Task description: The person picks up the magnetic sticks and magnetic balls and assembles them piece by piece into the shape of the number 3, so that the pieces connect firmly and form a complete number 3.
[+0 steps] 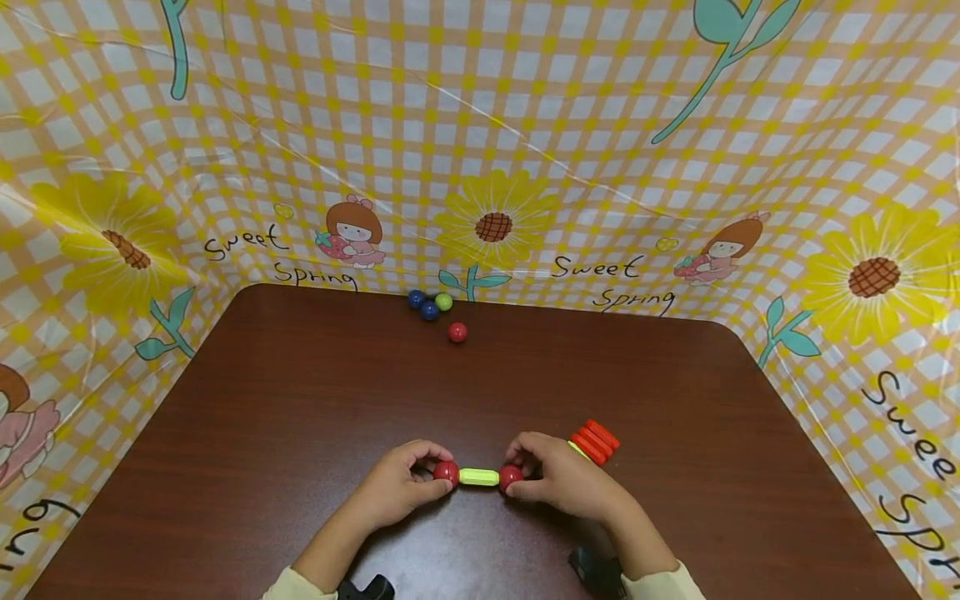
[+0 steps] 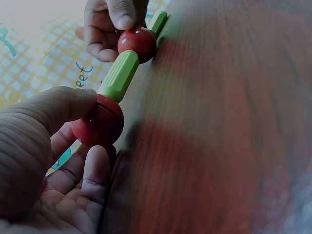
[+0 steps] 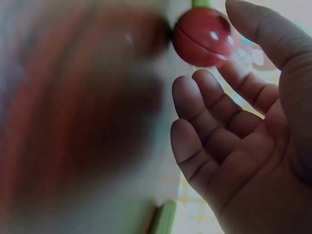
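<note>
Near the front of the brown table, a short yellow-green ribbed rod joins two red balls, one at each end. My left hand pinches the left red ball between thumb and fingers; a groove runs round this ball in the left wrist view. At the other end, my right hand holds the right red ball with thumb and index finger. Its remaining fingers curl loosely below the ball in the right wrist view. The rod sits end-on against both balls in the left wrist view.
Several red rods lie side by side just beyond my right hand, with a yellow-green rod beside them. Toward the back edge are two blue balls, a green ball and a red ball. A checked cloth surrounds the table.
</note>
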`<state>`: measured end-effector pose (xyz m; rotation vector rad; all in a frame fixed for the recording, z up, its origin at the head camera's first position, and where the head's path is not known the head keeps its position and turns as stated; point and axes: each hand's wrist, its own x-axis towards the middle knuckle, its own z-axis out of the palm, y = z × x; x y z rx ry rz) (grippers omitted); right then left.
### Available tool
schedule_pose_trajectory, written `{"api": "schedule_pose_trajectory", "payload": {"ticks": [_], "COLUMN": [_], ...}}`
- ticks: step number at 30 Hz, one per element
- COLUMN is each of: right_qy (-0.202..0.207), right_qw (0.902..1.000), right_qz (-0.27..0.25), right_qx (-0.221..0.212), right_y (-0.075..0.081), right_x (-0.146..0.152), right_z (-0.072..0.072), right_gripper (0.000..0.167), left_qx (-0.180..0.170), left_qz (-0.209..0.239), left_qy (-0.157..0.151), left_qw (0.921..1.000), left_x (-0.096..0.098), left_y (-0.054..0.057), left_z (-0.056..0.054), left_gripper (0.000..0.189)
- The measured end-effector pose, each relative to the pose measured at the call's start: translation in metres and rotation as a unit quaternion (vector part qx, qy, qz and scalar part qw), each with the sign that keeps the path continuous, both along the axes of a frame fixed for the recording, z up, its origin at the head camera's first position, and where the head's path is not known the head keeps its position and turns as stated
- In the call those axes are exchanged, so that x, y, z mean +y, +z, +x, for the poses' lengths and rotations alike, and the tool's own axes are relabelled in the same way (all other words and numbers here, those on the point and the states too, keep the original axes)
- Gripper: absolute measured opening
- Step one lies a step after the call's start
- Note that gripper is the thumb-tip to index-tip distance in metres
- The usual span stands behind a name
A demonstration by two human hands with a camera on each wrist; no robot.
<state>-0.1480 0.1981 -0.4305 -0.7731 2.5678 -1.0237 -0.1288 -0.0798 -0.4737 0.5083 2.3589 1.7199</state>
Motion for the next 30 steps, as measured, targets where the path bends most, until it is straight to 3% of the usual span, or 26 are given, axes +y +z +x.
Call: {"api": "schedule_pose_trajectory", "payload": {"ticks": [12,24,30], "right_qy": [-0.084,-0.112,-0.1], "right_qw": [0.9917,0.9858,0.9874], "right_qz": [0.049,0.091,0.095], "right_qx": [0.084,0.086,0.078], "right_y": [0.024,0.025,0.025], "right_x": [0.04,0.052,0.053], "right_z": [0.001,0.003,0.003], "right_gripper": [0.027,0.025,0.023], "left_qx": [-0.006,-0.005,-0.003], "left_qz": [0.006,-0.014,-0.011], "left_qy": [-0.002,-0.005,-0.002], "left_qw": [1.0,0.9999,0.9999], "left_x": [-0.001,-0.001,-0.001], "left_y": [0.001,-0.001,-0.001], "left_z": [-0.001,-0.001,-0.002], "left_gripper": [0.026,0.025,0.025]}}
